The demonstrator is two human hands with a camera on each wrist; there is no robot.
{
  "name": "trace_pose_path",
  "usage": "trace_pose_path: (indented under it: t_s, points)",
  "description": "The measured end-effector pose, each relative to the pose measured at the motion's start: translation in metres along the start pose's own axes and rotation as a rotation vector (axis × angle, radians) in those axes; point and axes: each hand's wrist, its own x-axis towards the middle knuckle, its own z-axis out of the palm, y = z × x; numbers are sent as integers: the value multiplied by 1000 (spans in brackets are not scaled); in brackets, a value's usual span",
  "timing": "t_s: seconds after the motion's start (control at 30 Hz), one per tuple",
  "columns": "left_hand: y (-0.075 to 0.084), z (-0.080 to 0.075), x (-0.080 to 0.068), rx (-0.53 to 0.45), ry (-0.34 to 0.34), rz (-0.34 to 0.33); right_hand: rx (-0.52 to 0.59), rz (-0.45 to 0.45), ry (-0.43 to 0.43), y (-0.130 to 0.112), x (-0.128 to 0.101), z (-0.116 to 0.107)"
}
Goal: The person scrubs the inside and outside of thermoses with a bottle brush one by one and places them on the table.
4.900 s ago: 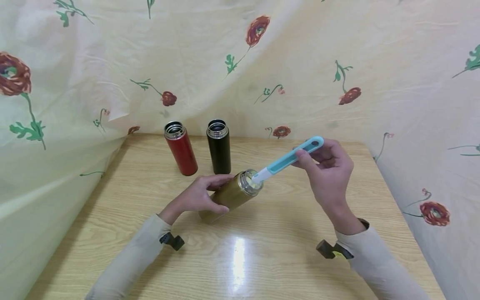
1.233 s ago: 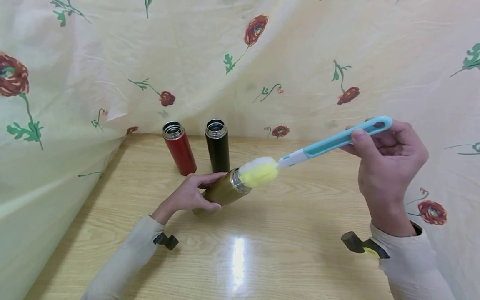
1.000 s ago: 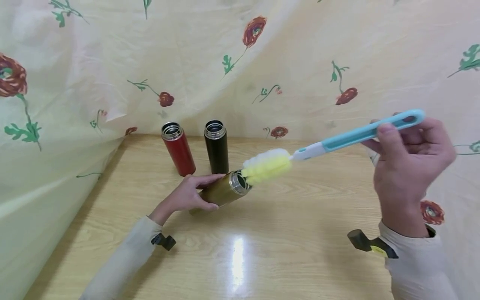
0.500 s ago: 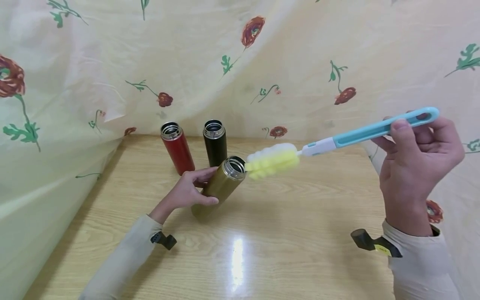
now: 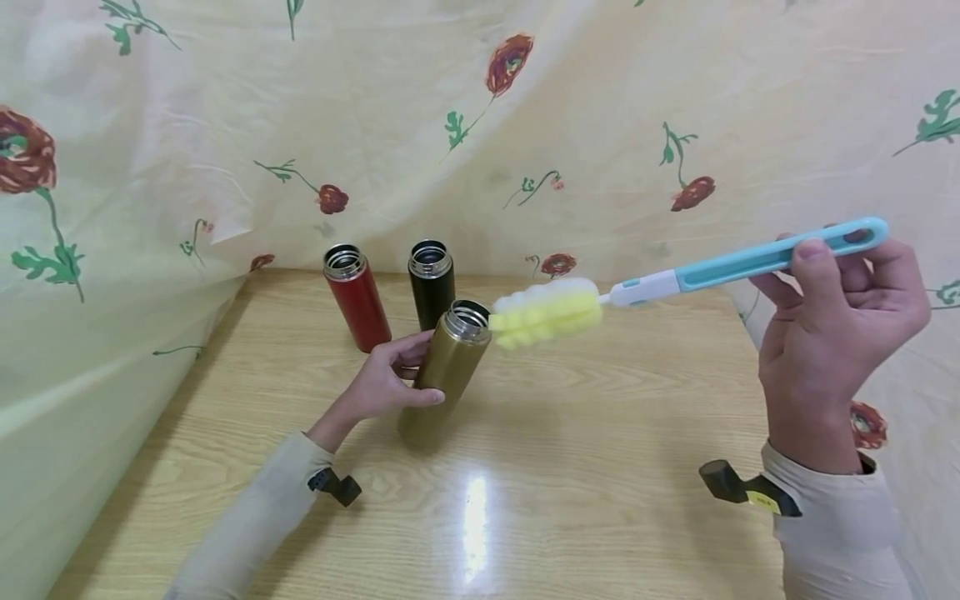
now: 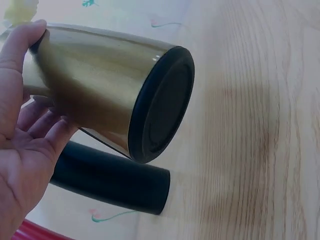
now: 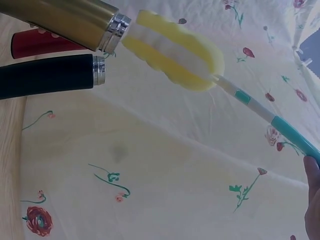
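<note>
1. Left hand (image 5: 382, 385) grips the gold flask (image 5: 444, 375) mid-body, thumb on the near side and fingers curled round the far side. The flask is tilted, mouth up and to the right; the left wrist view shows its black base lifted off the table (image 5: 600, 467) on one side.
2. Right hand (image 5: 840, 333) pinches the far end of the bottle brush (image 5: 742, 265) by its blue handle, thumb on top, the other fingers curled beneath. The hand is raised beyond the table's right edge.
3. The yellow and white sponge head (image 5: 546, 312) is outside the flask, its tip just beside the steel rim (touching or not, cannot tell).
4. The red flask (image 5: 356, 296) and black flask (image 5: 432, 282) stand upright and uncapped near the back edge, close to the flowered cloth (image 5: 600, 125). The black one stands just behind the gold flask; the red one is a little to its left.
5. Bare wood lies open in front of the gold flask and to its right, up to the right edge.
</note>
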Motion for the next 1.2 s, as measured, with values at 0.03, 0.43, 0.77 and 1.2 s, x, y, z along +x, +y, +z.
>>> trace_pose_path:
  t_s: [0.03,0.43,0.77,1.2]
  points:
    - [0,1,0,-4,8,-4,2,1,3,0,0,0]
    - [4,11,2,-154,69,-2,102,83,53,9,2,-3]
    - [5,17,4,-314,108,28,125,144,59,20,-3,-3]
    - [4,26,7,-496,117,67,161,262,92,41,-20,-4]
